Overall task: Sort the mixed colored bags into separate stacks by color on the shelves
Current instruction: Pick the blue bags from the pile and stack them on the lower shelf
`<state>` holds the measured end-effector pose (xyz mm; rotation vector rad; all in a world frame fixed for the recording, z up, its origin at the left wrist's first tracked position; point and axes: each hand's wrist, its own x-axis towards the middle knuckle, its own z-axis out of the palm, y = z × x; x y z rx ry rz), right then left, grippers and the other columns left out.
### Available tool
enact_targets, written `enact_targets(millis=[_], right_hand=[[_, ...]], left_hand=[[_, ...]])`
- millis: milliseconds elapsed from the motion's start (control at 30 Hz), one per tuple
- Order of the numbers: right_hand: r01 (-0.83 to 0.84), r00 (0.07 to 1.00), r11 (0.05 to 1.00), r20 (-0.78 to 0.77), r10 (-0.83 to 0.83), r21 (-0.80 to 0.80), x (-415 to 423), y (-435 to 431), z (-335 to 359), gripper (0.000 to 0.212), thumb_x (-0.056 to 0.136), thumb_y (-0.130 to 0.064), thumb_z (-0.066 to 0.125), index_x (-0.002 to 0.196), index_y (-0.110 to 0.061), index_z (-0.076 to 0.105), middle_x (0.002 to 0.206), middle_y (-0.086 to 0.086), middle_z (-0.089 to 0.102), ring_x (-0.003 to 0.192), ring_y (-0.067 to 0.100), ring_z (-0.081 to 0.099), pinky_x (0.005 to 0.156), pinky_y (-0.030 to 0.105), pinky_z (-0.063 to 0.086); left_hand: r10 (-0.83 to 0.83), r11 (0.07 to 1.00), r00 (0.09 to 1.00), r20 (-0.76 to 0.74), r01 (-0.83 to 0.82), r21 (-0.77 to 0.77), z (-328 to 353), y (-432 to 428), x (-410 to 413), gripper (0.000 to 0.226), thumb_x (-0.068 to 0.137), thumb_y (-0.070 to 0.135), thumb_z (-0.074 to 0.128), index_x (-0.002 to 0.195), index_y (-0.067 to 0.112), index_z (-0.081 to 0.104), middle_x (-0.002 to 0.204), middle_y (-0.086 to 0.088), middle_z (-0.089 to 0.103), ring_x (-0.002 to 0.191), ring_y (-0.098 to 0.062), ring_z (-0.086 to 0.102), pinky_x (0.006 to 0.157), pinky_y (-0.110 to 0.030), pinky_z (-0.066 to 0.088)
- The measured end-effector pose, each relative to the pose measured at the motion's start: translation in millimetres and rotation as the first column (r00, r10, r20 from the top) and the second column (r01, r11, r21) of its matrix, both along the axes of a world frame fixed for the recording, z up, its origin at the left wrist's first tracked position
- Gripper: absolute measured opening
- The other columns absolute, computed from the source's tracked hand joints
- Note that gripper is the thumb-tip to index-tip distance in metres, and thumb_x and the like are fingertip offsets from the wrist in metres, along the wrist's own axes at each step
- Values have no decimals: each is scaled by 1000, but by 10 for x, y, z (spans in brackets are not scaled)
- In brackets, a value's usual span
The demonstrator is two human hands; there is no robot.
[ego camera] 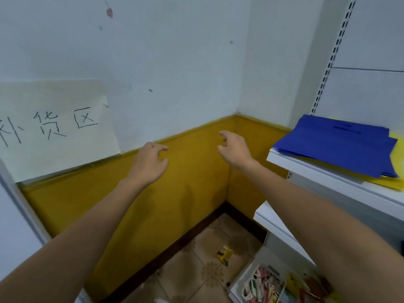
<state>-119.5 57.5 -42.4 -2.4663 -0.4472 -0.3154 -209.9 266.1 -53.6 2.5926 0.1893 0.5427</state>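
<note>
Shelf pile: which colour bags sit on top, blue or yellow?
The blue bags are on top; the yellow bags only peek out beneath them at the pile's edges.

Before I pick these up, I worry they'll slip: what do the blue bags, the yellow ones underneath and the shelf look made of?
Blue bags: thin, matte, crisp-edged flat sheets, probably paper or non-woven fabric. Yellow bags: same flat look, mostly hidden. Shelf: smooth white, faint sheen, likely painted metal.

White upper shelf (306, 171), 3 o'clock: blue bags (341, 147) stacked on yellow bags (391, 184). Just under it, a second shelf (269, 217). Tiled floor (196, 281), 6 o'clock: one small yellow packet (224, 254) lying loose.
</note>
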Motion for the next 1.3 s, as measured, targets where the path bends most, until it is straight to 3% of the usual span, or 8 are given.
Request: enact_targets(millis=[600, 733, 933, 1000, 1067, 1167, 1233, 1300], right_hand=[[242, 967, 968, 62, -246, 72, 970, -1510, 455, 49, 89, -8, 47, 138, -10, 40, 131, 13, 50, 107, 25, 54, 86, 40, 50], [398, 913, 905, 37, -407, 148, 982, -2224, 580, 48, 89, -5, 47, 136, -8, 42, 129, 15, 51, 89, 19, 50, 68, 29, 44], [661, 730, 711, 16, -683, 239, 659, -3168, 580, 42, 87, -7, 49, 129, -10, 49, 119, 11, 55, 86, 20, 51, 65, 28, 44], [741, 653, 639, 4, -758, 206, 504, -3378, 488, 40, 86, -6, 49, 126, -10, 53, 117, 13, 58, 84, 21, 52, 68, 28, 44], [810, 573, 562, -20, -819, 168, 399, -3505, 406, 39, 85, -3, 43, 121, -10, 57, 115, 16, 61, 76, 25, 55, 61, 27, 45], [853, 521, 514, -88, -849, 89, 399, -3507, 306, 34, 84, -2, 42, 114, -4, 59, 112, 19, 62, 83, 29, 59, 68, 33, 51], [859, 502, 510, -141, -854, -31, 470, -3417, 226, 17, 88, -11, 46, 96, -1, 57, 105, 19, 60, 96, 35, 59, 73, 34, 46], [858, 468, 493, -174, -866, -145, 538, -3316, 140, 21, 93, -22, 45, 89, -3, 51, 105, 18, 56, 102, 35, 56, 72, 30, 37]], left_hand=[[-299, 950, 952, 60, 303, -73, 178, -1398, 1634, 33, 88, 13, 53, 120, 18, 59, 121, -8, 51, 110, -22, 51, 90, -29, 37], [-421, 902, 905, 58, 425, -84, 172, -1973, 1952, 34, 86, 12, 56, 119, 17, 61, 120, -11, 53, 107, -23, 53, 88, -27, 37], [-638, 760, 765, 88, 644, -88, 284, -2793, 2414, 33, 90, 9, 51, 121, 12, 60, 126, -10, 57, 115, -24, 53, 95, -28, 38], [-692, 718, 721, 15, 691, -86, 283, -3029, 2561, 36, 92, 17, 51, 128, 14, 53, 132, -11, 53, 120, -25, 49, 99, -30, 36], [-707, 702, 683, -187, 709, -63, 239, -3237, 2661, 53, 94, 35, 48, 142, 18, 33, 145, -13, 38, 133, -30, 35, 107, -35, 29], [-621, 700, 666, -413, 709, 91, 135, -3461, 2658, 71, 92, 56, 37, 149, 25, 8, 152, -16, 19, 140, -35, 17, 111, -42, 20], [-589, 689, 691, -419, 700, 186, 89, -3538, 2611, 76, 87, 64, 38, 148, 27, 11, 152, -15, 20, 139, -35, 17, 110, -42, 20], [-576, 706, 723, -382, 675, 214, 74, -3557, 2607, 76, 81, 70, 43, 142, 27, 29, 147, -13, 29, 135, -33, 24, 106, -40, 25]])
